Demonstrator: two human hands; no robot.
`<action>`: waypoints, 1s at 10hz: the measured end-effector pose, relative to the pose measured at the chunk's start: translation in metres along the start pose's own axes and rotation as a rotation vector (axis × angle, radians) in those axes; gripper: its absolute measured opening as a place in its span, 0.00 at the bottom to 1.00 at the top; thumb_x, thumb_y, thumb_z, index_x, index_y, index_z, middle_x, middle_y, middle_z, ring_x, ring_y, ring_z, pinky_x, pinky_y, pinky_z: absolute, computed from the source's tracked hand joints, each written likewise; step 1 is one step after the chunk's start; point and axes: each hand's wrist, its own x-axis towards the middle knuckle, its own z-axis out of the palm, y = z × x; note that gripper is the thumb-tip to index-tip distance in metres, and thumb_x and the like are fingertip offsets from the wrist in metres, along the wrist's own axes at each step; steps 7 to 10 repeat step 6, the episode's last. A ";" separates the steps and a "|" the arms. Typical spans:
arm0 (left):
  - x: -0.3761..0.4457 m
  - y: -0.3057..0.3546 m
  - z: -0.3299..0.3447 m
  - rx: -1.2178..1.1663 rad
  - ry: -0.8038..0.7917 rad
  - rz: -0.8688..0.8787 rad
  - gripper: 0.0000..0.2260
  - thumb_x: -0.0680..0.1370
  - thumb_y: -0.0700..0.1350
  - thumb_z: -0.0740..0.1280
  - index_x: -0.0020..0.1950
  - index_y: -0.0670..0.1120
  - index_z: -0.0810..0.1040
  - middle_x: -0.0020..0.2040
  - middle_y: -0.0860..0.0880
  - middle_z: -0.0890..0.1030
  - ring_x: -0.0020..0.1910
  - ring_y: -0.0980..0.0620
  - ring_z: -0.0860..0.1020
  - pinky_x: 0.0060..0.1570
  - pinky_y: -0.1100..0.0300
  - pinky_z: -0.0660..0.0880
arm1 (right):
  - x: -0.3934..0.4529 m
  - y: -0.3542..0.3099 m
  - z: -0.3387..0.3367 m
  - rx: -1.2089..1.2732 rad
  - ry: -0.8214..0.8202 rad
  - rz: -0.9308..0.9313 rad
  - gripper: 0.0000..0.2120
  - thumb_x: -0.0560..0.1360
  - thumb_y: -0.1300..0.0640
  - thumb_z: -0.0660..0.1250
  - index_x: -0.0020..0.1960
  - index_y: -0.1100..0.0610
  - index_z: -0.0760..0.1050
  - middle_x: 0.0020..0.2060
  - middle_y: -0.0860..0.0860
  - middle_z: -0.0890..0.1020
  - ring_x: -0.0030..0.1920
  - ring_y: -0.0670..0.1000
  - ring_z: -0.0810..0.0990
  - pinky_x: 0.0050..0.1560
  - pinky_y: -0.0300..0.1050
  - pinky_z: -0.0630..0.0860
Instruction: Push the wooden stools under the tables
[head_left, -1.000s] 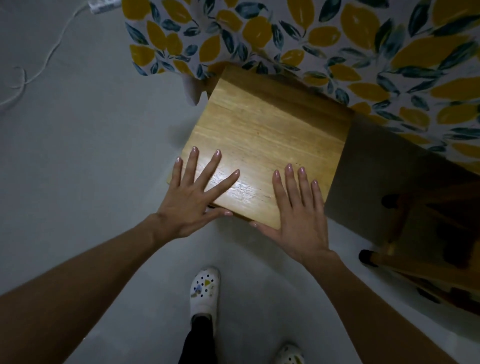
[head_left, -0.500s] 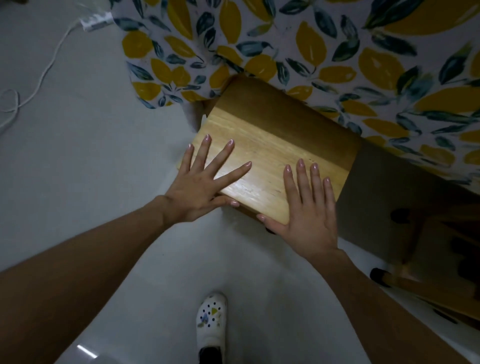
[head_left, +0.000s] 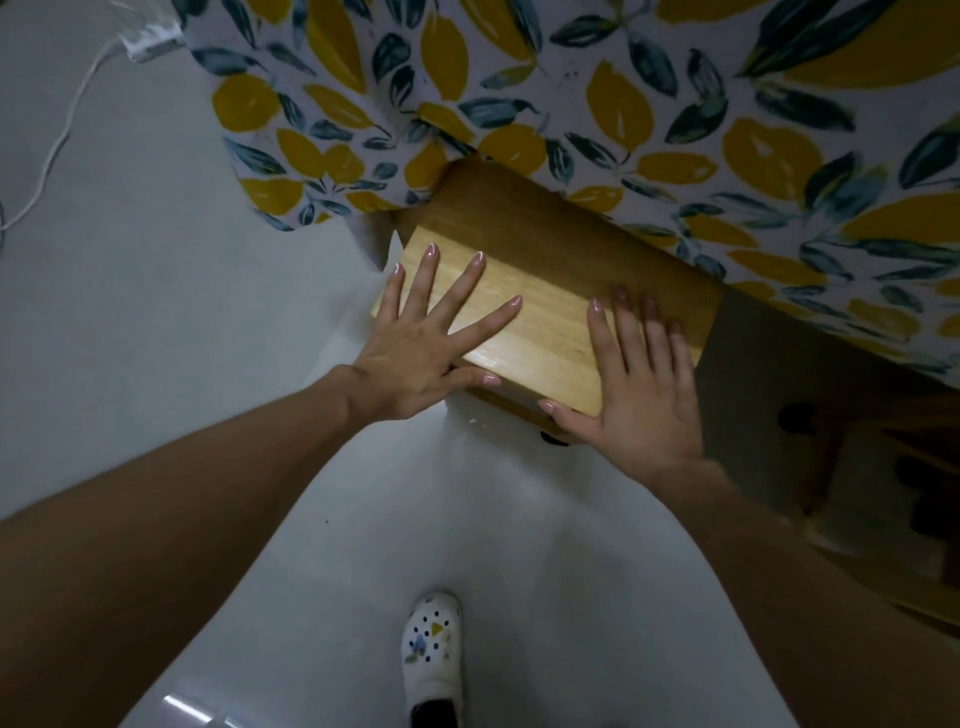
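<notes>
A wooden stool (head_left: 545, 291) with a square, light-wood seat stands on the pale floor, its far half in shadow beneath the table's lemon-print cloth (head_left: 623, 104). My left hand (head_left: 426, 343) lies flat on the seat's near left corner, fingers spread, thumb along the front edge. My right hand (head_left: 639, 384) rests flat on the near right corner, fingers together and reaching into the shadow. Neither hand grips anything. A dark foot cap of a stool leg (head_left: 553, 438) shows below the seat.
A second wooden stool (head_left: 883, 499) stands in shadow at the right, partly under the table. A white cable (head_left: 57, 140) and power strip (head_left: 148, 41) lie on the floor at upper left. My white shoe (head_left: 431, 636) is on the floor below.
The stool has slid away from me, farther under the cloth-covered table, with both flat hands moving along on its seat. More of the seat now lies in shadow.
</notes>
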 end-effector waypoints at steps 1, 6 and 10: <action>0.001 -0.001 0.000 0.000 -0.009 0.007 0.31 0.75 0.69 0.45 0.75 0.63 0.39 0.78 0.47 0.36 0.74 0.35 0.33 0.70 0.32 0.41 | 0.000 0.000 -0.001 -0.003 -0.015 0.007 0.49 0.70 0.24 0.48 0.79 0.54 0.43 0.79 0.56 0.48 0.78 0.59 0.45 0.76 0.61 0.48; 0.006 0.028 -0.057 -0.063 -0.362 -0.140 0.29 0.78 0.63 0.42 0.75 0.57 0.33 0.77 0.47 0.33 0.75 0.43 0.33 0.71 0.38 0.36 | -0.023 -0.012 -0.067 0.266 -0.280 0.144 0.44 0.74 0.27 0.47 0.79 0.52 0.39 0.79 0.51 0.41 0.78 0.53 0.36 0.76 0.58 0.36; 0.006 0.028 -0.057 -0.063 -0.362 -0.140 0.29 0.78 0.63 0.42 0.75 0.57 0.33 0.77 0.47 0.33 0.75 0.43 0.33 0.71 0.38 0.36 | -0.023 -0.012 -0.067 0.266 -0.280 0.144 0.44 0.74 0.27 0.47 0.79 0.52 0.39 0.79 0.51 0.41 0.78 0.53 0.36 0.76 0.58 0.36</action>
